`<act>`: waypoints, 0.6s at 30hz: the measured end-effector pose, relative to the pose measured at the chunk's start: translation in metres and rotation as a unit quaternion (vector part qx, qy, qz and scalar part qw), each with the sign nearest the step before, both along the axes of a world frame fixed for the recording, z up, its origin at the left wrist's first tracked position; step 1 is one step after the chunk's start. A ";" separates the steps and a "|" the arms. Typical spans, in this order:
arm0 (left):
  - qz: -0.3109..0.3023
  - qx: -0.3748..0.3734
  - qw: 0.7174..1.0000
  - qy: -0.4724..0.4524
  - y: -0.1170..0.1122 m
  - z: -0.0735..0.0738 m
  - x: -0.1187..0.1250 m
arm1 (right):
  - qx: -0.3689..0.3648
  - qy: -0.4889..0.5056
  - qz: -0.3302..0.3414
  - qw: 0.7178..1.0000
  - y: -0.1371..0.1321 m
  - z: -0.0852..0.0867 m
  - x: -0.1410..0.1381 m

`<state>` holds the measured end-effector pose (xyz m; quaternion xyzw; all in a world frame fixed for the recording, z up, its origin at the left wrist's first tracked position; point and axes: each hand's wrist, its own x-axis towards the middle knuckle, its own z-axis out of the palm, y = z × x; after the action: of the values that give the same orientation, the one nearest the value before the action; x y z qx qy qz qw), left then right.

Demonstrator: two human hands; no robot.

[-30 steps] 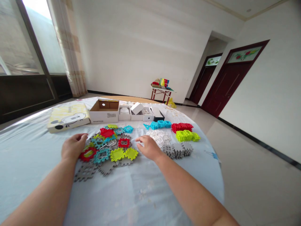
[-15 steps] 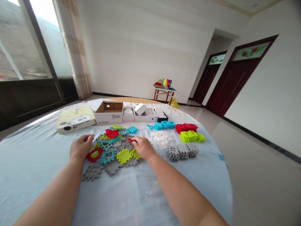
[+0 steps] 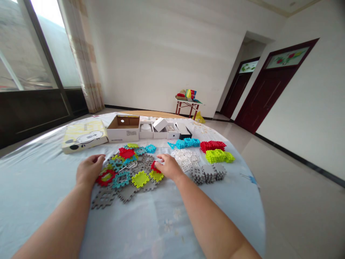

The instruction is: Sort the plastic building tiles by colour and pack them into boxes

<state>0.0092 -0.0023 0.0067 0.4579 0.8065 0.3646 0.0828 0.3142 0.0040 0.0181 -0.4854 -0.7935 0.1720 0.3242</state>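
A loose heap of notched interlocking plastic tiles lies between my hands. My left hand (image 3: 88, 169) rests at the heap's left edge with fingers curled together; whatever may be inside is hidden. Beside it lies a red frame tile (image 3: 100, 178). My right hand (image 3: 171, 167) is at the heap's right side, with its thumb and fingers on a red tile (image 3: 153, 167), partly covered by the hand. Just below that is a yellow-green tile (image 3: 156, 176). Grey tiles (image 3: 104, 198), a blue frame tile (image 3: 121, 179) and another yellow-green tile (image 3: 140, 179) fill the heap's front.
Right of my hand are white pieces (image 3: 185, 158), stacked grey tiles (image 3: 210, 173), and rows of yellow-green (image 3: 218, 156), red (image 3: 212, 146) and blue tiles (image 3: 188, 142). Behind stand an open box (image 3: 122, 135), small white boxes (image 3: 160, 134) and a yellow lid (image 3: 84, 136).
My right hand has moved a little to the right, and the red tile has come along with it. My left hand keeps its curled shape in nearly the same place.
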 end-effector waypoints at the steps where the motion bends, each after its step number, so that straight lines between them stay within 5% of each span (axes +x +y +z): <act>1: 0.000 -0.002 1.000 0.001 0.001 0.000 -0.001 | 0.005 -0.018 0.006 1.000 -0.002 0.003 0.001; 10: 0.001 -0.024 0.999 0.039 0.007 -0.004 -0.008 | -0.047 -0.157 0.038 0.986 -0.003 0.008 0.010; 18: -0.006 -0.065 0.997 0.050 0.012 -0.005 -0.016 | 0.024 0.015 0.029 0.999 -0.006 0.035 0.015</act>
<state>-0.0067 0.0100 0.0016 0.4736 0.8290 0.2880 0.0742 0.3296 -0.0021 0.0529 -0.4521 -0.8061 0.1695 0.3422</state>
